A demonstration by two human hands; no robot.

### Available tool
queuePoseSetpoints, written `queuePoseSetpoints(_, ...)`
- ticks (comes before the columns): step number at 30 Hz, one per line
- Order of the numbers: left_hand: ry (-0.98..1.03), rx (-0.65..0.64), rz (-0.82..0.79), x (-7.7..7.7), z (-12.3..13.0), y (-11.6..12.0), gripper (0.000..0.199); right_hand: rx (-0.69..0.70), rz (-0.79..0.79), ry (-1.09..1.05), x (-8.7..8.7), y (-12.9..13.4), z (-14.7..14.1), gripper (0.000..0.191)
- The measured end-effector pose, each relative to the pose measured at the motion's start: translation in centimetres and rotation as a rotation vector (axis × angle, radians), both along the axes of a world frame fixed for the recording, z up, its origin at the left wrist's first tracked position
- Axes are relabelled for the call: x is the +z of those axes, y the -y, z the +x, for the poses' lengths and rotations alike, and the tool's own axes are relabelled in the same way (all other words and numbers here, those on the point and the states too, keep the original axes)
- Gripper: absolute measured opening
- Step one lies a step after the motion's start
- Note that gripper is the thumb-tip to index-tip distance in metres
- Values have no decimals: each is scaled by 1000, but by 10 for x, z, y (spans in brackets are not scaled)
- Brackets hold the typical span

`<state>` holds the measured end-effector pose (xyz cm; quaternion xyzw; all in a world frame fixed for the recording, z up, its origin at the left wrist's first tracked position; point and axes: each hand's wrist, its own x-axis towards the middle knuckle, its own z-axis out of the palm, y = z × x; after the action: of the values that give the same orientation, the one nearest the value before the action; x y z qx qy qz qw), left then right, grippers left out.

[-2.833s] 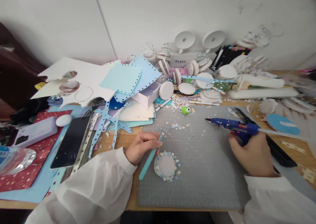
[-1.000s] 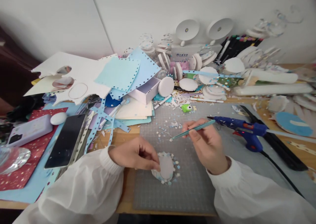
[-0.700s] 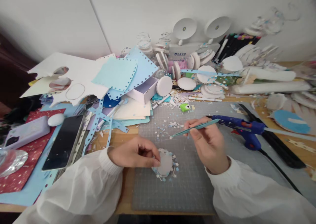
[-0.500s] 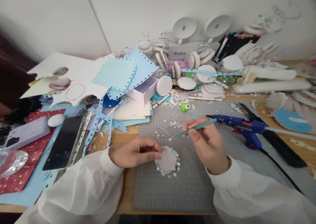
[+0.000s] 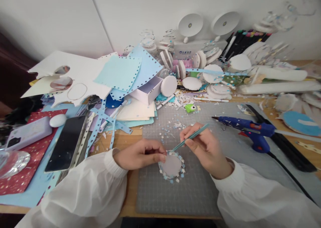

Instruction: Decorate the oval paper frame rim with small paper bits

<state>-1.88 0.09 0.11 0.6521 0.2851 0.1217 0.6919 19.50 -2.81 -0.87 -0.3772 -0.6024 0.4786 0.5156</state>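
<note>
A round white disc [image 5: 172, 165] lies on the grey cutting mat [image 5: 160, 198], its rim ringed with small blue and white paper flowers. My left hand [image 5: 143, 154] pinches the disc's upper left edge between thumb and fingers. In my right hand [image 5: 202, 147] is a pair of teal tweezers [image 5: 194, 135], slanting down to the left. Their tips meet the top of the flowered rim. Whether a tiny piece sits between the tips is too small to tell. Loose paper flowers and scraps [image 5: 170, 130] are scattered on the mat just beyond my hands.
A blue hot glue gun [image 5: 250, 127] lies right of my right hand, its cord trailing toward the front. Punched paper sheets [image 5: 117, 72], an open lilac box [image 5: 147, 92] and several white discs [image 5: 192, 83] crowd the back. A phone [image 5: 65, 144] lies at left.
My right hand has moved left and the tweezers' tips have come from the loose flowers to the disc's upper rim. My left hand stays on the disc. The view has shifted slightly.
</note>
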Motion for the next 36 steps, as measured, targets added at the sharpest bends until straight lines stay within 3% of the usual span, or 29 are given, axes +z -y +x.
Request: queuePoseSetpoints(36, -32, 40, -3, -1, -1, 1, 27, 34, -17, 41, -1, 0, 0, 7)
